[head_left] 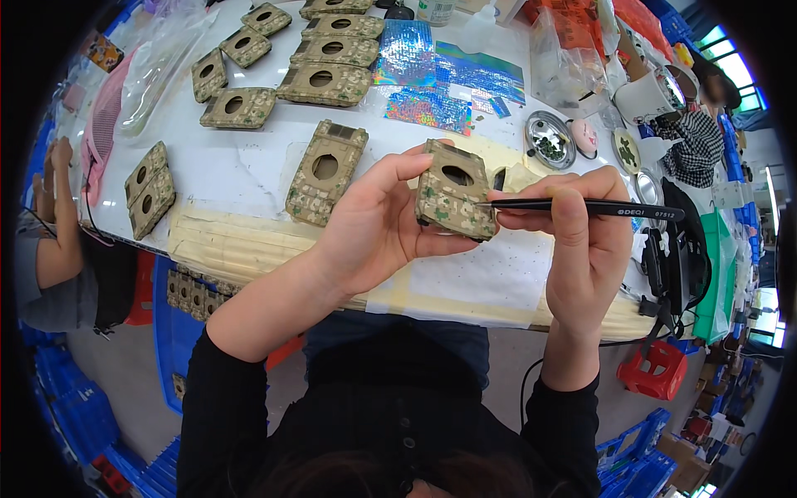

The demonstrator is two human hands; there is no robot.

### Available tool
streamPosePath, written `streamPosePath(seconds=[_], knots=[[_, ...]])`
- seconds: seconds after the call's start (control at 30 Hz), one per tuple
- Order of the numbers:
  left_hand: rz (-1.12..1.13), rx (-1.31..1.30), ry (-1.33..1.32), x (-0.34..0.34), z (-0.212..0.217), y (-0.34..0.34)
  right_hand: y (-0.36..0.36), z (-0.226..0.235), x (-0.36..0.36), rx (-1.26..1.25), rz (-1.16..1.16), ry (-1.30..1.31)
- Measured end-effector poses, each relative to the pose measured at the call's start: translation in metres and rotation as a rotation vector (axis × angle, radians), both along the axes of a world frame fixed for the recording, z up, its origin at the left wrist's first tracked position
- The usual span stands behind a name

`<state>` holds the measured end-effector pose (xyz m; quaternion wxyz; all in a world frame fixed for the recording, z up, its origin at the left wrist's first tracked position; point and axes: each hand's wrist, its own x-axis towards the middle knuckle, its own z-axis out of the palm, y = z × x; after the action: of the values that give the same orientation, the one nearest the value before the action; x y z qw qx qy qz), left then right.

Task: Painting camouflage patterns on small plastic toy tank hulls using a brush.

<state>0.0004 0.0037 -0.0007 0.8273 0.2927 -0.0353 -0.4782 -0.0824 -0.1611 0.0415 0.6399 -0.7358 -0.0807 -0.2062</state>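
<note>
The left hand [374,220] is holding a camouflage-patterned shell [455,201] with a round hole, fingers wrapped around its left side and thumb under its lower edge, raised above the near edge of the white worktop [249,162]. The right hand [581,241] is pinching black tweezers [581,207], their tip touching the shell's right edge. Another like shell [325,172] is lying just beyond the left hand, and more are sitting toward the far left corner. A round metal dish [550,139] is resting near the right edge.
</note>
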Motion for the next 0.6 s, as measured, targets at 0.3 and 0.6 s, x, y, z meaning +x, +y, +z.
streamPosePath(seconds=[0.3, 0.6], knots=[[-0.01, -0.017, 0.024, 0.0009, -0.0029, -0.0006, 0.0012, -0.0037, -0.0002, 0.158, 0.002, -0.01], [-0.047, -0.043, 0.012, 0.0023, -0.0033, 0.0007, 0.0005, -0.0047, -0.0005, 0.132, -0.001, -0.01]])
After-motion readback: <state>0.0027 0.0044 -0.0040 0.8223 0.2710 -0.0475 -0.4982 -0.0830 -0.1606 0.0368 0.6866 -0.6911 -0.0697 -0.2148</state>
